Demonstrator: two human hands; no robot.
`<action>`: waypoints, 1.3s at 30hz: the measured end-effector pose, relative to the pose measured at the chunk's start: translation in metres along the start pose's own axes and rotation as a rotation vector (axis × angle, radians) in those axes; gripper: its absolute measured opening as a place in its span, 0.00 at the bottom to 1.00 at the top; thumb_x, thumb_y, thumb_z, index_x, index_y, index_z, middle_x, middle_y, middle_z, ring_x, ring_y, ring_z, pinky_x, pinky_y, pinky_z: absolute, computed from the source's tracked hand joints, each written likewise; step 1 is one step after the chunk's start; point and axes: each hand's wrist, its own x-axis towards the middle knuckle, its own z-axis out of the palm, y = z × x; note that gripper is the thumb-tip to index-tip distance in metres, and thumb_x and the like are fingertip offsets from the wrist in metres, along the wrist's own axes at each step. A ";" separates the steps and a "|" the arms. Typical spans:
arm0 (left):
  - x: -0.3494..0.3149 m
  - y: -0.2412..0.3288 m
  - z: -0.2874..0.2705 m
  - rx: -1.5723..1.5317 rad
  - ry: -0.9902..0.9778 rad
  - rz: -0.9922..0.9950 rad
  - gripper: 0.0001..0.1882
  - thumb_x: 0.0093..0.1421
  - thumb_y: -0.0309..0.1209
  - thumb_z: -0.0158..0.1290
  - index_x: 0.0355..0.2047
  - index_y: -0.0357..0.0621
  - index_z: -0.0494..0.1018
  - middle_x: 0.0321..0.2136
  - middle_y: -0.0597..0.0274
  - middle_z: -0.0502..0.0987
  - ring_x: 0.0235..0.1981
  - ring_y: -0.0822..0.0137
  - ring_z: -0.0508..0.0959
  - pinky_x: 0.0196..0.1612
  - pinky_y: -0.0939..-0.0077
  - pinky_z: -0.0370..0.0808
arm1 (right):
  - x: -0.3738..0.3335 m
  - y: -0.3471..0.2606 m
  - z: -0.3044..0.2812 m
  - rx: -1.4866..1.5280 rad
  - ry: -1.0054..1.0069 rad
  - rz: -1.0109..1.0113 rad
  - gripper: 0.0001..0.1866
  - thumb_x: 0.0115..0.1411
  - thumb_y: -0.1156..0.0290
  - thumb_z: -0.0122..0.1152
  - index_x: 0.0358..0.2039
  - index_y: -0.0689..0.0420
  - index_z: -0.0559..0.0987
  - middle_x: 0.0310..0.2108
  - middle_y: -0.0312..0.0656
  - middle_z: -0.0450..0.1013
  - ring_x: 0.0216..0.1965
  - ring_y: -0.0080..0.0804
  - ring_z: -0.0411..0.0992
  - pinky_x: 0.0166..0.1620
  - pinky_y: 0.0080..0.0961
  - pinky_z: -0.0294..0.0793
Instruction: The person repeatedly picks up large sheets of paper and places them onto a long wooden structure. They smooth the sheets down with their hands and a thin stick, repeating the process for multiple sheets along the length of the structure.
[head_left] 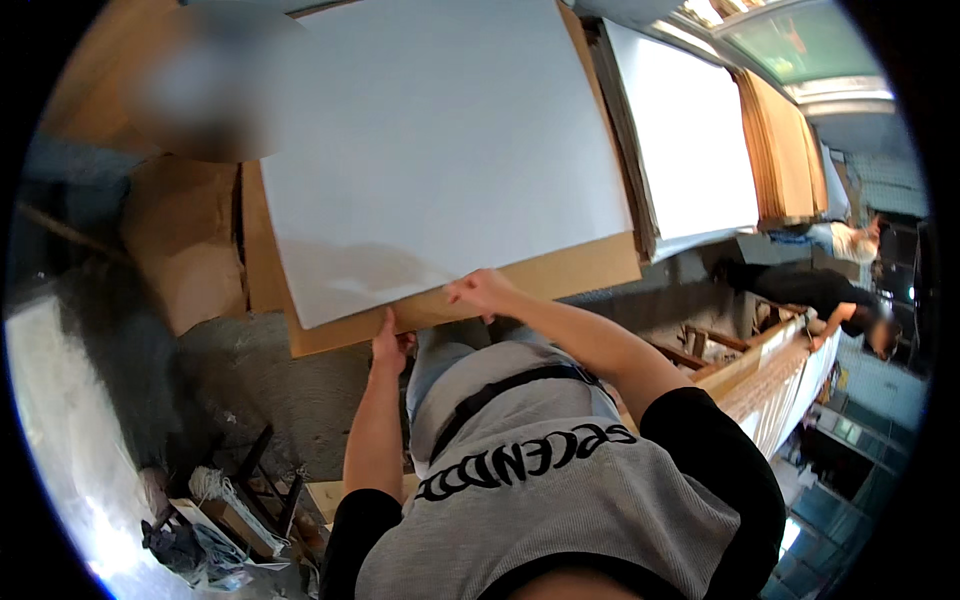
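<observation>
Left fingers [387,330] hold brown cardboard [575,266]; black lettering [500,463] crosses the grey shirt [570,510].

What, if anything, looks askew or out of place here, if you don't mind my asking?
The white sheet looks slightly askew on the cardboard: more brown shows along the near edge toward the right, though the fisheye view may exaggerate this. At lower left, rope and plastic lie in an untidy jumble.
</observation>
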 end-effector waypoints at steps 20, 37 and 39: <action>-0.013 -0.006 -0.022 -0.248 0.069 0.103 0.16 0.51 0.42 0.55 0.32 0.47 0.65 0.22 0.66 0.64 0.14 0.72 0.63 0.14 0.81 0.60 | 0.030 0.220 -0.158 1.595 0.764 0.293 0.11 0.53 0.63 0.57 0.19 0.51 0.67 0.14 0.30 0.63 0.13 0.16 0.62 0.09 0.09 0.46; -0.025 0.018 -0.051 -0.388 0.186 0.223 0.20 0.53 0.49 0.49 0.35 0.46 0.63 0.23 0.67 0.63 0.15 0.73 0.65 0.16 0.81 0.62 | -0.055 0.299 -0.151 1.204 0.801 0.113 0.11 0.57 0.63 0.50 0.25 0.58 0.67 0.34 0.47 0.73 0.32 0.20 0.73 0.11 0.12 0.47; -0.019 0.021 -0.056 -0.382 0.200 0.226 0.19 0.54 0.48 0.49 0.35 0.46 0.63 0.22 0.67 0.63 0.15 0.73 0.65 0.15 0.81 0.62 | -0.061 0.309 -0.149 1.196 0.755 0.134 0.11 0.57 0.63 0.50 0.25 0.57 0.67 0.34 0.47 0.73 0.33 0.19 0.73 0.11 0.12 0.47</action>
